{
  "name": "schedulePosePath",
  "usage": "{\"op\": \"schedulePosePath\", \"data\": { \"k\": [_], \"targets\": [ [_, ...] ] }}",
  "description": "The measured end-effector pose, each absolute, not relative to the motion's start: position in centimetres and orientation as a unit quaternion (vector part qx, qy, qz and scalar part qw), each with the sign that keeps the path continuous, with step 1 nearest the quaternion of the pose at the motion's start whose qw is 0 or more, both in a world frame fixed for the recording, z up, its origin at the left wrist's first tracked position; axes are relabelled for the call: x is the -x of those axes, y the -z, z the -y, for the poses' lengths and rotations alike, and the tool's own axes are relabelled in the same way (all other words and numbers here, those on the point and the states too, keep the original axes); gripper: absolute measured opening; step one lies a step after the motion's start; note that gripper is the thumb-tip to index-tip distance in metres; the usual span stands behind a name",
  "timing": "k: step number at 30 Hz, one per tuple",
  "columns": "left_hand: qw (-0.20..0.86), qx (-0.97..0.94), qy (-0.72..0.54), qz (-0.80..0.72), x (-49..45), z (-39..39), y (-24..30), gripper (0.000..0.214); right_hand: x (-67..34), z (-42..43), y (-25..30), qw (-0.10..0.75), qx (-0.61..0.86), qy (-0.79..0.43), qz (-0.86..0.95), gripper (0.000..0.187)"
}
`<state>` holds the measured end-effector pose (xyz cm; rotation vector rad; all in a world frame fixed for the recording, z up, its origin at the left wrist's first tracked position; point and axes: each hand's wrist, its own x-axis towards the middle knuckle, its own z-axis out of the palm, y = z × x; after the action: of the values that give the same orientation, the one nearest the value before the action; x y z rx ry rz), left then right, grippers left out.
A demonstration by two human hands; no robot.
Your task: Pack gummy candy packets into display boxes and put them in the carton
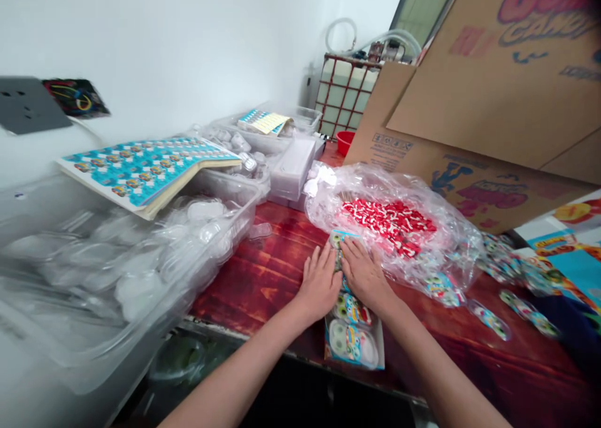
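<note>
A long, narrow display box (380, 348) lies on the table in front of me, filled with small clear plastic packs (351, 343) that carry blue printed labels. My left hand (321, 283) rests on its far part from the left, fingers stretched forward. From the right, my right hand (365, 273) lies flat over the same packs, its fingers also extended. Both hands touch the packs and partly hide them. Just beyond my right hand spreads a clear plastic bag (323, 206) holding many red and white candies (389, 221).
On the left stands a big clear tub (225, 256) of empty plastic shells, with label sheets (150, 165) across it. Loose filled packs (488, 318) lie at the right. Large cardboard boxes (469, 102) rise behind the bag, near a red bowl (345, 141).
</note>
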<state>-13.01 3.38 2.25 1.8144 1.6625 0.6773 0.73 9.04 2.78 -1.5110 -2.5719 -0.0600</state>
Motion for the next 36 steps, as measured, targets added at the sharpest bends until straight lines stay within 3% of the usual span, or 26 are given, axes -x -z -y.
{"op": "schedulePosePath", "data": {
  "k": [5, 12, 19, 28, 36],
  "targets": [
    [0.301, -0.672, -0.285, -0.614, 14.0, -3.5, -2.8, 0.063, -1.4, -10.0, -2.5, 0.127, 0.479, 0.007, 0.868, 0.049],
    [0.202, -0.607, -0.389, -0.662, 18.9, -8.2, -2.9, 0.053, 0.9, -13.7, -7.4, 0.299, 0.386, -0.031, 0.872, 0.042],
    [0.149, -0.586, -0.396, -0.691, 21.6, -10.5, 0.5, 0.040, 8.9, -17.6, -12.3, 0.337, 0.297, -0.049, 0.892, 0.032],
    [0.154, -0.597, -0.365, -0.698, 21.3, -10.4, 1.6, 0.039, 15.5, -21.6, -14.7, 0.246, 0.387, -0.004, 0.889, 0.021],
    [0.163, -0.591, -0.367, -0.700, 21.6, -10.8, 1.6, 0.039, 16.3, -22.7, -16.3, 0.172, 0.446, -0.012, 0.878, 0.022]
  ]
}}
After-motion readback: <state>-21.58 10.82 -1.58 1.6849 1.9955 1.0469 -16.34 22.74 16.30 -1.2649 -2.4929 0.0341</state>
